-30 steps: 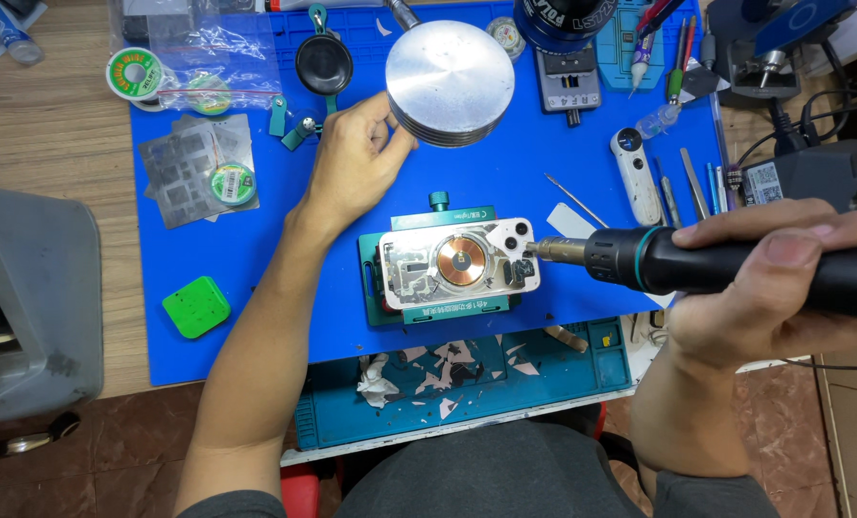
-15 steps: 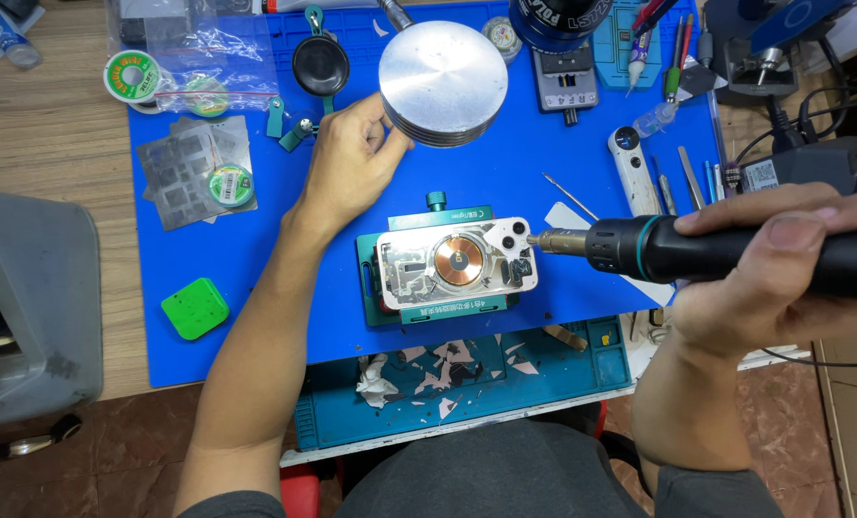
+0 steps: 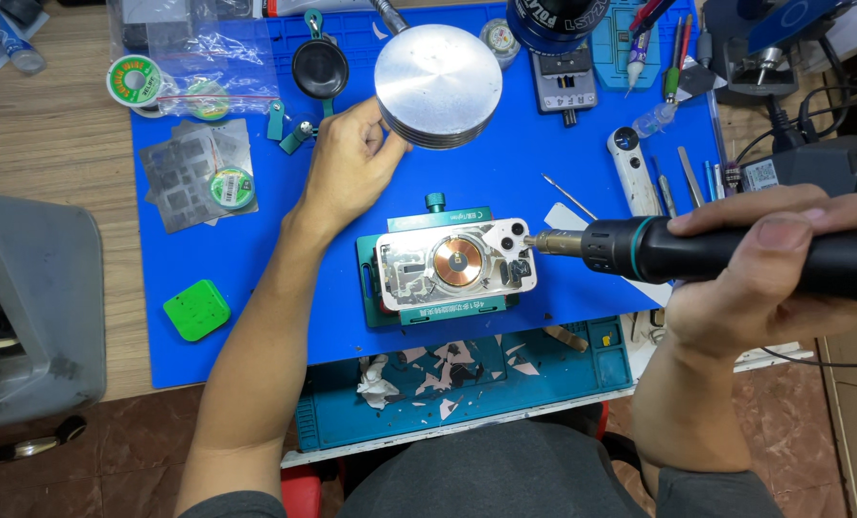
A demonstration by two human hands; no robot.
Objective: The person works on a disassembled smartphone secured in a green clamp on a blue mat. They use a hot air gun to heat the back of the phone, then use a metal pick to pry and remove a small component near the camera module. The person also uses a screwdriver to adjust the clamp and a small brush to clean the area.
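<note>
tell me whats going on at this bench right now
A person sits at a blue work mat with an opened phone back clamped in a green holder. The right hand grips a black powered hand tool, its tip at the phone's camera end. The left hand rests against a round metal block. Broken bits lie on the teal mat below.
</note>
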